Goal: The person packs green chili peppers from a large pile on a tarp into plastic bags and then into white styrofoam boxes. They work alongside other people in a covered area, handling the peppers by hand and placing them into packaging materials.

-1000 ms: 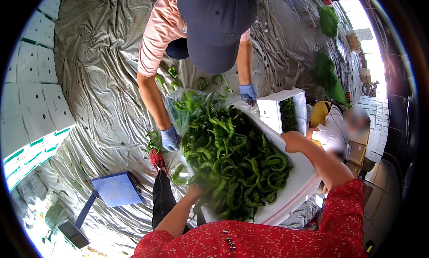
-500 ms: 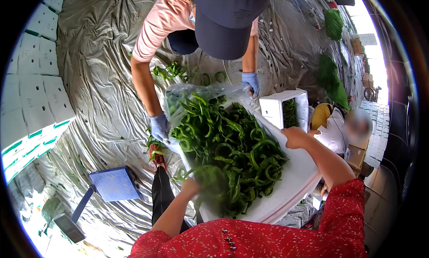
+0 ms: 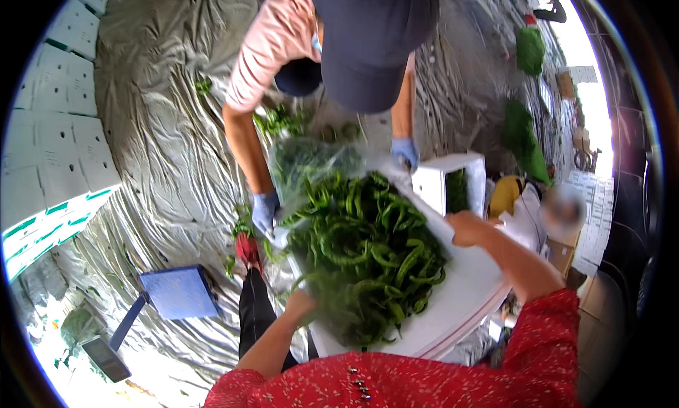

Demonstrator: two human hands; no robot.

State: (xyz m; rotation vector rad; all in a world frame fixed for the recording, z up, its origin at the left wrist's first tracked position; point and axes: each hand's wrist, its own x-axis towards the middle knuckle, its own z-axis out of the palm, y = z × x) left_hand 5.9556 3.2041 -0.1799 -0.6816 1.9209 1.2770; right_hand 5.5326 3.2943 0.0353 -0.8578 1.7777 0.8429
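Note:
A white box [image 3: 472, 272], lined with clear plastic [image 3: 304, 160], is held in front of me and heaped with long green peppers [image 3: 368, 252]. My right hand [image 3: 468, 229] is closed on its right rim. My left hand [image 3: 300, 305] grips the left side; its fingertips are hidden behind the box edge and blurred peppers. Opposite me, a co-worker in a dark cap has one blue-gloved hand [image 3: 265, 213] on the far left edge and another blue-gloved hand [image 3: 405, 153] at the far right corner.
A second white box [image 3: 438, 182] with green peppers stands past the right rim. Loose peppers [image 3: 283, 119] lie on the creased sheet [image 3: 163, 146]. A blue platform scale [image 3: 180, 292] is at left, near stacked white cartons [image 3: 60, 150]. Another person [image 3: 523, 213] sits at right.
The peppers have shifted in the box, and the plastic at its far end hangs lower over some of them. The co-worker's head and gloved hands have moved slightly right and nearer. My hands keep their hold.

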